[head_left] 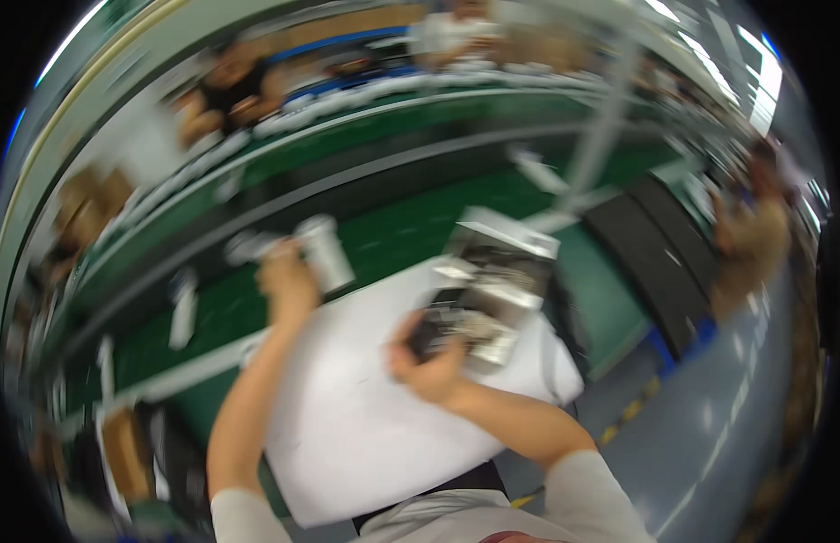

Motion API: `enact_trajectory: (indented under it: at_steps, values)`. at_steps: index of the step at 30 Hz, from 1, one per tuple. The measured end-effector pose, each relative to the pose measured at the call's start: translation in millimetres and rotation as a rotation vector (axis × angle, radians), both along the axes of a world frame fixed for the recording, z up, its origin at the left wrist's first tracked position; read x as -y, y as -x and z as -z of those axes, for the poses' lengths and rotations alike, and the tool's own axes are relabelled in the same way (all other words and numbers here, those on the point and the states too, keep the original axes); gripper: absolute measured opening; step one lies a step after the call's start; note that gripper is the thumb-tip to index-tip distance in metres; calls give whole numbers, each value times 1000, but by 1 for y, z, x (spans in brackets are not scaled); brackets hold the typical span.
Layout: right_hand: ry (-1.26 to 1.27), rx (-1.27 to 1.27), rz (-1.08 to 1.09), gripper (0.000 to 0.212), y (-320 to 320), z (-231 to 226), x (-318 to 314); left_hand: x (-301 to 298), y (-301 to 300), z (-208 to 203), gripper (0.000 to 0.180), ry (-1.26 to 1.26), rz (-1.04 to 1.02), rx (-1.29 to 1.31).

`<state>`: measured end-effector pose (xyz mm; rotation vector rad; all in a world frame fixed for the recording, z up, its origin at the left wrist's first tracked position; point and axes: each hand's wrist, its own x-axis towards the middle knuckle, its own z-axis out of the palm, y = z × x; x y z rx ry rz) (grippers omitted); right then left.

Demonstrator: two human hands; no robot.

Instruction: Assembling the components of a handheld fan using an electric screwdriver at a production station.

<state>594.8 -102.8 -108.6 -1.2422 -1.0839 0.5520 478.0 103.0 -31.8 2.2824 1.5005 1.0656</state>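
Bright overhead light, heavy motion blur throughout, fisheye-bent dark rim.

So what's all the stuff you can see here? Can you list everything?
white sheet: one, white, spread over the work surface in front of the person
green belt: one, green, running behind the white sheet
grey can-shaped thing: one, pale grey, at the left hand, too blurred to tell what it is
dark part: one, blackish, in the right hand
tray of silvery parts: one stack, grey and silver, at the far right of the sheet
black mats: two, black, right of the belt
other people: at least three, blurred, around the line
left hand: one, raised at the grey thing
right hand: one, holding the dark part
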Motion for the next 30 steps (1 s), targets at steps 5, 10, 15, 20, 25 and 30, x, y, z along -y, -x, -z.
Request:
enact_trajectory:
  at_steps: [5,10,15,20,25,30]
  values:
    - [-126,-99,-61,37,6,-102,18,-160,83,58,37,29,-141,-880]
    - [-251,-103,-47,36,-12,-94,25,-191,91,84,46,191,-325,-635]
    - [-393,-108,-251,33,33,-129,30,-248,310,53,46,106,-982,-178]
    - [-328,-149,-217,33,25,-117,21,-144,269,42,52,437,164,1014]
    - [-334,-146,-107,34,10,-94,19,31,110,18,39,1000,591,1101]
    - [-342,-155,-136,45,20,-88,12,155,42,22,59,1059,585,1174]
